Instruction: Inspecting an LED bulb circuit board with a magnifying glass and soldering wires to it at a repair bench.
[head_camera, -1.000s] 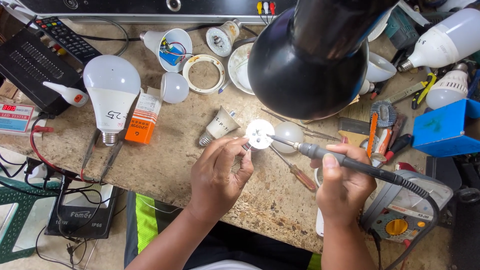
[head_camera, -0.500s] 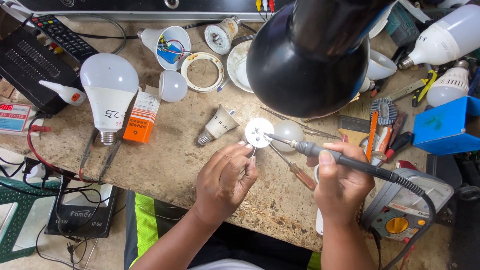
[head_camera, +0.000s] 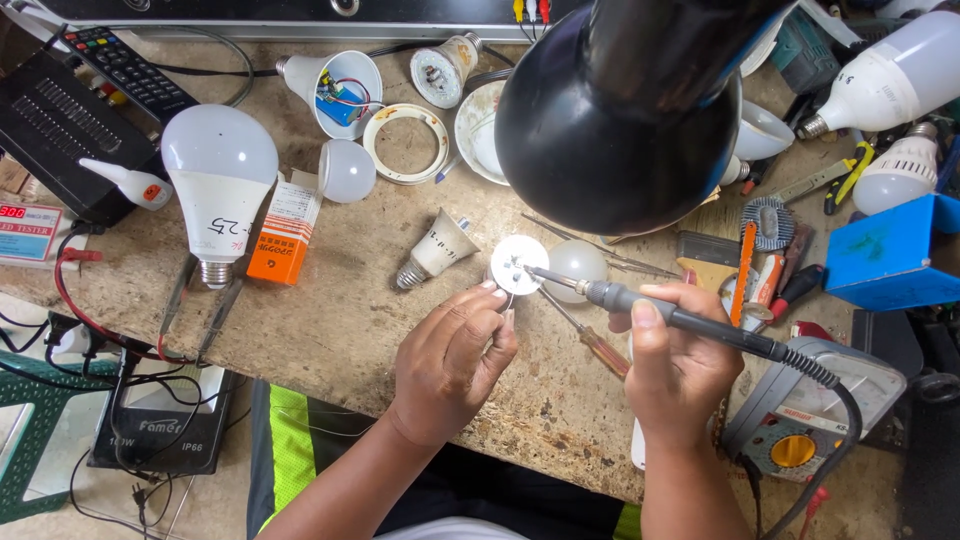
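1. One round white LED board (head_camera: 519, 262) is held up just above the workbench (head_camera: 330, 330), pinched at its lower edge by the fingertips of the left hand (head_camera: 450, 365).
2. One soldering iron (head_camera: 680, 318) is gripped pen-style in the right hand (head_camera: 680, 375); its tip is laid on the face of the board. Its black cable is seen trailing off to the right.
3. Both hands are closed on their items; neither is free.
4. One frosted dome cover (head_camera: 577, 268) is seen just right of the board, touching or almost touching it; which one cannot be told.
5. One grey bulb base (head_camera: 436, 250) lies tilted just left of the board.
6. One red-handled screwdriver (head_camera: 590, 340) lies on the bench between the two hands.
7. Whole white bulbs counted: one large at the left (head_camera: 220, 180), two at the top right (head_camera: 890, 85).
8. One small loose dome (head_camera: 348, 170) and one white ring (head_camera: 406, 143) are seen behind, well apart from the board.
9. One opened bulb housing (head_camera: 335, 85) with a wired blue part inside lies at the top.
10. One orange-and-white box (head_camera: 285, 232) lies beside the large bulb.
11. One black lamp shade (head_camera: 620, 110) hangs over the bench, hiding part of it.
12. One multimeter (head_camera: 800, 430) sits right of the right hand.
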